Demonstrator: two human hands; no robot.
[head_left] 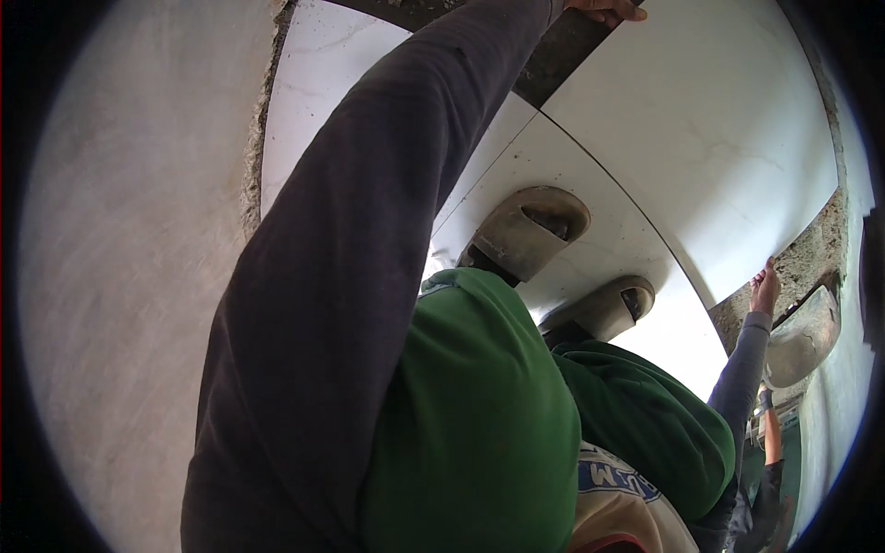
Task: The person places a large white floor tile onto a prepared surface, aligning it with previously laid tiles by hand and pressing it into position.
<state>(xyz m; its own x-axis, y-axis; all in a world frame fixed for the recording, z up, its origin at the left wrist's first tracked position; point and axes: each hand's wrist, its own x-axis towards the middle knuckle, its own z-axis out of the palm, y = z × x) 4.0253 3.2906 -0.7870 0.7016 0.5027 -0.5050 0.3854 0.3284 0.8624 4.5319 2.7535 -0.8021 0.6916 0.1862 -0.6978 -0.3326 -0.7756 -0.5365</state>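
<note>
A large white floor tile with faint veining [710, 129] lies in front of me and to the right, a dark line along its near edge. At the top of the view, my left hand [607, 11] is at the tile's far left edge, its fingers curled over the rim; the sleeve and frame edge hide part of it. My right hand [764, 288] pinches the tile's edge near its lower right corner, fingertips touching it. Whether the tile is raised off the floor, I cannot tell.
My feet, in slippers [525, 235], stand on white tiles [516, 152] beside the near edge. Dark bare floor [567, 55] shows near my left hand. Rough grey ground and a pale, worn container [804, 339] lie right. Another person's arm [772, 435] shows lower right.
</note>
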